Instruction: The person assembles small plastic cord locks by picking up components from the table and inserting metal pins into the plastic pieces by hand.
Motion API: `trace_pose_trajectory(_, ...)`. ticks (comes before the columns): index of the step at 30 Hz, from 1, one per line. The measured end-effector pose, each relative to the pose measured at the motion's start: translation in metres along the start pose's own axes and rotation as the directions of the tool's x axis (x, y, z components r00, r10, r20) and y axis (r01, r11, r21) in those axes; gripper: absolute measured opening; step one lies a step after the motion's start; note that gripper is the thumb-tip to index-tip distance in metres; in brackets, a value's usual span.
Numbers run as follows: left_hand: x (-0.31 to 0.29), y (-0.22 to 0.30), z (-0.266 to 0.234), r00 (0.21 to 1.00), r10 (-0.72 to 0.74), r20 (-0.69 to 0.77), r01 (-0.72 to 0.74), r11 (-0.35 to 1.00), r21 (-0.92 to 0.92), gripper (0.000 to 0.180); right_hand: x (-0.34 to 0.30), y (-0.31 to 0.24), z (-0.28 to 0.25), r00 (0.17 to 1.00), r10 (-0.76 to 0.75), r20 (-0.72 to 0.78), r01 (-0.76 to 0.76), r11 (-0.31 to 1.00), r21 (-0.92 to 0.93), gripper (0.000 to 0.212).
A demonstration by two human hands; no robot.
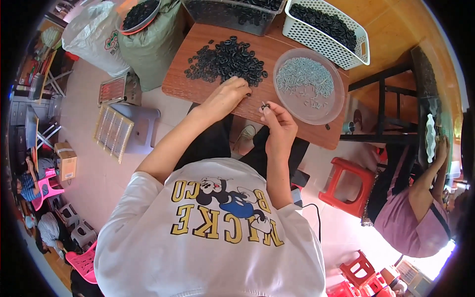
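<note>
A heap of small black oval plastic parts (232, 58) lies on the brown wooden table. My left hand (230, 99) is at the near edge of the heap, fingers curled and closed, with one small black part (249, 94) showing at the fingertips. To its right, over the table's front edge, my right hand (280, 121) pinches another small black part (265, 106) between thumb and forefinger. A thin, light-coloured bit sticks up from that part, too small to make out. Beside my right hand stands a round clear plastic bowl (309, 111) with many small silvery screws (303, 75) in it.
A white perforated basket (363, 55) and a clear bin (257, 25), both full of black parts, stand at the back. One loose black part (327, 127) lies near the table's right edge. Sacks (151, 59) stand at left, a red stool (341, 185) at right. Other people sit on both sides.
</note>
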State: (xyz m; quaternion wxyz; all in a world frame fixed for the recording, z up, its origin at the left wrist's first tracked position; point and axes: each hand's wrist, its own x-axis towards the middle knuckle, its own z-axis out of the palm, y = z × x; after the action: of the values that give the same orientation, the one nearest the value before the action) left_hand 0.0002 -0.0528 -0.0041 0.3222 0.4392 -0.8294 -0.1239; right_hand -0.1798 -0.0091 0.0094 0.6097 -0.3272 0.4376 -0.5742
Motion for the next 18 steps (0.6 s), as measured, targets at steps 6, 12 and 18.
trace_pose_trajectory(6,-0.012,0.031,-0.012,0.790,-0.581,0.195,0.532,0.492,-0.689,0.026,0.005,0.001,0.000,0.996,0.031,0.083,-0.033,0.999,0.026,0.016)
trace_pose_trajectory(12,-0.029,0.037,-0.022,0.730,-0.586,0.352,0.348,-0.125,-0.929,0.027,0.000,-0.009,0.027,0.977,-0.062,0.206,0.066,0.998,-0.015,0.014)
trace_pose_trajectory(18,-0.047,0.033,-0.027,0.716,-0.625,0.312,0.296,-0.133,-0.946,0.028,-0.013,-0.010,0.046,0.965,-0.001,0.261,0.021,0.997,-0.076,0.013)
